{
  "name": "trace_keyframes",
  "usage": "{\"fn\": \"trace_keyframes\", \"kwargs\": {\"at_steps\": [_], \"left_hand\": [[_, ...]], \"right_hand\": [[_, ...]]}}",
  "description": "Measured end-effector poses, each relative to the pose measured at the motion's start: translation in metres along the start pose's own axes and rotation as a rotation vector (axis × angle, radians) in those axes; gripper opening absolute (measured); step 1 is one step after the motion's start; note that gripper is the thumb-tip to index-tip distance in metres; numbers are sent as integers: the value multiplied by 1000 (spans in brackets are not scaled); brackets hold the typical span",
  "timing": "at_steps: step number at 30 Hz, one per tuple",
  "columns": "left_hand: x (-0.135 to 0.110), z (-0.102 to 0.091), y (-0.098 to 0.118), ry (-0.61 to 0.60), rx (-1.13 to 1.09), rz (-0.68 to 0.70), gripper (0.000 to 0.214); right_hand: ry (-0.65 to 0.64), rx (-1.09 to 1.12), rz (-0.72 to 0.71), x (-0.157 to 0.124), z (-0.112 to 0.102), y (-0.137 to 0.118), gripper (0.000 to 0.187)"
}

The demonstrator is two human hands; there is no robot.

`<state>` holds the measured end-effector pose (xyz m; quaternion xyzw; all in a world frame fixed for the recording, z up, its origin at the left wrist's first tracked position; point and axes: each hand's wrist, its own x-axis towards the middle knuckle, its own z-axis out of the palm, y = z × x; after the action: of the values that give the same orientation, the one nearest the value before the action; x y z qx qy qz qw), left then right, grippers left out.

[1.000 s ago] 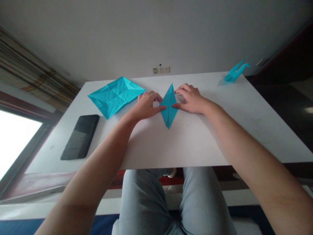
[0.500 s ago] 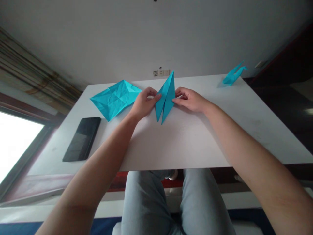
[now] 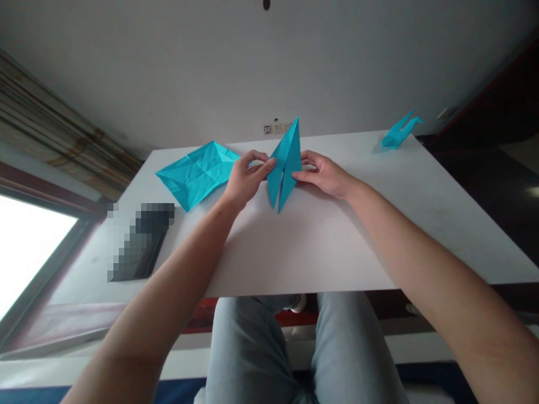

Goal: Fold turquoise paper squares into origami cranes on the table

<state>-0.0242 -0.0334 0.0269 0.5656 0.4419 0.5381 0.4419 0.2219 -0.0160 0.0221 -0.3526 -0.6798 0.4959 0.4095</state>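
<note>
A blue folded origami paper (image 3: 287, 154) stands upright between my hands, a narrow diamond with its point up and two split legs below. My left hand (image 3: 249, 175) pinches its left edge, thumb on the near face and fingers partly behind. On the right edge, my right hand (image 3: 323, 174) is closed the same way, thumb on the near face. The fingertips behind the paper are hidden. Left of my left hand lies a creased, opened-out blue sheet (image 3: 196, 175), partly covered by that hand.
The white table (image 3: 303, 252) carries everything. A folded blue paper crane (image 3: 398, 134) stands at the far right corner. A dark flat device, partly pixelated (image 3: 145, 241), lies at the left. Wall sockets (image 3: 277, 129) show behind the table, and a curtain (image 3: 54, 123) hangs at the left.
My right thumb has moved slightly left, further onto the near face of the folded paper. Both hands keep hold of it, and its pose is almost the same.
</note>
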Motion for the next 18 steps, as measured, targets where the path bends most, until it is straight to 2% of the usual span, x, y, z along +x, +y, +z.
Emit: {"fn": "trace_keyframes", "kwargs": {"at_steps": [3,8,10,16,18], "left_hand": [[-2,0,2,-13,-19,-42,42],[-6,2,5,-148,-83,-118,46],[-6,3,5,-152,-91,-133,46],[-1,3,1,-73,-41,-33,45],[-1,3,1,-72,-13,13,45]], "right_hand": [[31,1,-15,3,2,5,46],[107,-22,-64,8,-2,5,41],[107,-8,-82,9,-2,5,42],[77,-95,-106,6,-2,2,61],[74,-128,-95,4,-2,0,60]]}}
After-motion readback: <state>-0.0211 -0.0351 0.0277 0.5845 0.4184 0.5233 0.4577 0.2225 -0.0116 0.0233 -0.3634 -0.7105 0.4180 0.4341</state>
